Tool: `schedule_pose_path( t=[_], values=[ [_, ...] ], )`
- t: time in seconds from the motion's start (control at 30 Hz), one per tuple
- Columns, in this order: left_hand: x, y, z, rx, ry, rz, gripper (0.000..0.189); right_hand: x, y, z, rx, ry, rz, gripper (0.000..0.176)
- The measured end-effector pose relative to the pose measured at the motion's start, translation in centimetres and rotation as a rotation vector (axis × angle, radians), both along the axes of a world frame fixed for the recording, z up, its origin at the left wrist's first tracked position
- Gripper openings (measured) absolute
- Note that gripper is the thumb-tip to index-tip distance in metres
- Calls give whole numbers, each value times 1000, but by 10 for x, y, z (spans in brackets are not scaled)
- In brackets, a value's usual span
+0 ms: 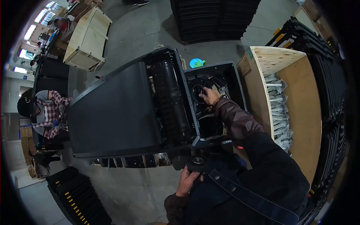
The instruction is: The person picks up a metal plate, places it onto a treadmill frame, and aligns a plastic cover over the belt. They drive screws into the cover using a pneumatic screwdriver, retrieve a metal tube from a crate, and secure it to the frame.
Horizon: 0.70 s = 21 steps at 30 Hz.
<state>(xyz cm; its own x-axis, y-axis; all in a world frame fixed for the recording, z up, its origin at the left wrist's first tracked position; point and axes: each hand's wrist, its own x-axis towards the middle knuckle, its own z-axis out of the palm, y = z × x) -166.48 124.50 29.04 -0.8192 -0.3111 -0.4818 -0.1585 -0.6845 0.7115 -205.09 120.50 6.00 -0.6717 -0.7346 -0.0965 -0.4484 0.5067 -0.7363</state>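
Note:
Low in the view, my left hand point(186, 181) grips a round black wheel-like part point(196, 162) with a metal centre. My right hand point(210, 96) reaches into a black bin point(237, 80) of dark parts. Its fingers are closed at a black ring-shaped part point(197, 93); the exact contact is hard to see. Left of the bin lies a large black machine frame point(112, 108) with a dark roller point(170, 101) across its near end.
A plywood crate point(309, 93) with plastic-wrapped metal parts point(278, 112) stands at the right. Black panels are stacked behind point(213, 18) and at lower left point(78, 198). A person in a checked shirt point(50, 112) is at the machine's far left end. Another wooden crate point(88, 37) stands upper left.

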Motion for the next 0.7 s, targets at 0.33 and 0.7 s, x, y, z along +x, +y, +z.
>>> schedule_pose_path(
  t=[0.33,0.7],
  values=[
    [14,4,-7,-139,72,-99,36,94,104,185,-433,-224,-33,26],
    [29,21,-5,-238,217,-162,63,211,158,275,-257,27,532,22]
  ],
)
